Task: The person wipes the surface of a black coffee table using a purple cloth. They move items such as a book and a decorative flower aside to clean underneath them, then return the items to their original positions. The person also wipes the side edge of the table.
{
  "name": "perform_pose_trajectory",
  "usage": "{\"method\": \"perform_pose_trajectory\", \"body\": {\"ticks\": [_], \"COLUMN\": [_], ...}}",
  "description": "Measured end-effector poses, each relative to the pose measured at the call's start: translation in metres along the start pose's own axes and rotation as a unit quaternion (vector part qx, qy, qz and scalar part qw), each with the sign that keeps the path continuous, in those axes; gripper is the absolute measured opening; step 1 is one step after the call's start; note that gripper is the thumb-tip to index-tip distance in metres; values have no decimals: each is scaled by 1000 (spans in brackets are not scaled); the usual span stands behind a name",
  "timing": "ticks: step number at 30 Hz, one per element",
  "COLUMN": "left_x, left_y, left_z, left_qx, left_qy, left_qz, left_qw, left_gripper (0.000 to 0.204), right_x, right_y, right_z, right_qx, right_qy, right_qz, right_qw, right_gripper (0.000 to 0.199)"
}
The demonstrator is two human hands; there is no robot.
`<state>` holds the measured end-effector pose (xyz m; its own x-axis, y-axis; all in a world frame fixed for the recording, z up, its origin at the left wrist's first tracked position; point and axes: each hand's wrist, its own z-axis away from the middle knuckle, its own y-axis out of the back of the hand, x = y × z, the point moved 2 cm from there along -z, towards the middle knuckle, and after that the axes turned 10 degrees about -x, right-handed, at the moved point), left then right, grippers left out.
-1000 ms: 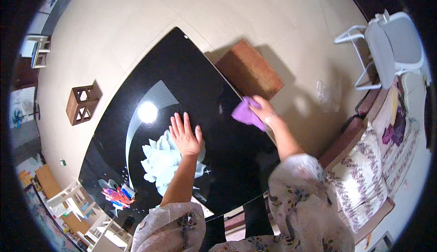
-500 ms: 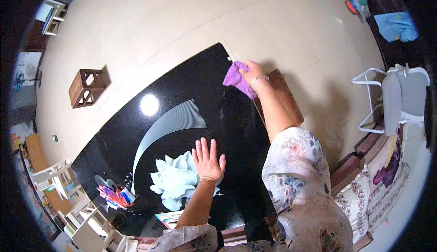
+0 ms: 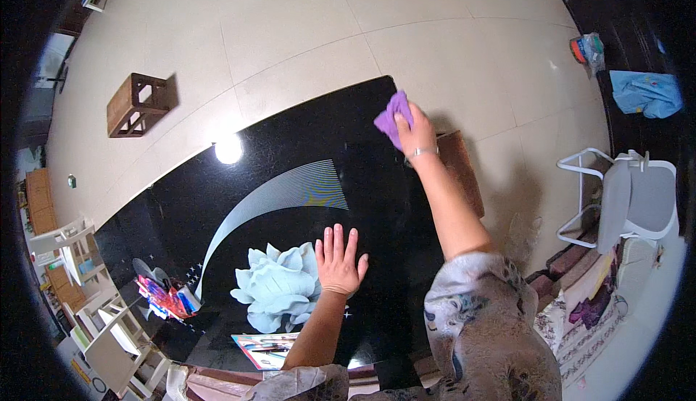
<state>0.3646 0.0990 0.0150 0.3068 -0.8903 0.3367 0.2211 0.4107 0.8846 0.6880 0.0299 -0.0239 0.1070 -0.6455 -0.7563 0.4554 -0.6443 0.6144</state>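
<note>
While the purple cloth [image 3: 392, 116] sits bunched under the right hand [image 3: 415, 131], it lies pressed on the far right corner of the glossy black counter [image 3: 341, 147], close to the edge. That grip is closed over the cloth, fingers curled on top of it, with a thin bracelet showing at the wrist. The cloth is small, soft and crumpled, a bright violet, partly hidden by the fingers, so its full shape cannot be made out.

As a judgement, the wiping is somewhere in the middle: the cloth is at the far corner, and the dark surface around it reflects cleanly, with a ceiling light [image 3: 228, 150] mirrored as a bright spot. Whether the near half has been wiped cannot be told, since no smears or dust are visible anywhere. The near left end, where things are lying, looks like the part yet to be dealt with.

The left hand [image 3: 338, 260] is flat and open on the counter, fingers spread, holding nothing, just beside a pale blue flower pattern [image 3: 275, 289] and a white curved band printed in the surface. Near the left end lie a bundle of coloured pens [image 3: 165, 298] and, at the near edge, a printed booklet [image 3: 264, 347]. On the tiled floor [image 3: 290, 31] stand a brown wooden stool [image 3: 460, 169] just beyond the right corner, an open wooden box frame [image 3: 138, 104] well apart to the left, and a white chair [image 3: 627, 198] to the right.
</note>
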Motion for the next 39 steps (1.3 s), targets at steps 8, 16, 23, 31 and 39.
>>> {"method": "perform_pose_trajectory", "body": {"ticks": [8,16,23,31,39], "left_x": [-2,-2,0,9,-1], "left_y": [-4,-3,-1,-1,-8], "left_z": [2,0,1,-2,3], "left_qx": [17,13,15,4,43], "left_qy": [-11,0,-5,-9,-3], "left_qz": [-2,-4,1,-1,-69], "left_qw": [1000,1000,1000,1000,997], "left_gripper": [64,64,64,65,66], "right_x": [-39,-58,-22,-27,46], "right_y": [-14,-18,-7,9,-5], "right_z": [-68,-45,37,-50,162], "right_qx": [11,81,46,-9,42], "right_qy": [-69,-9,-86,-83,-84], "right_qz": [99,175,111,75,50], "right_qw": [993,981,989,994,994], "right_gripper": [36,42,49,46,37]}}
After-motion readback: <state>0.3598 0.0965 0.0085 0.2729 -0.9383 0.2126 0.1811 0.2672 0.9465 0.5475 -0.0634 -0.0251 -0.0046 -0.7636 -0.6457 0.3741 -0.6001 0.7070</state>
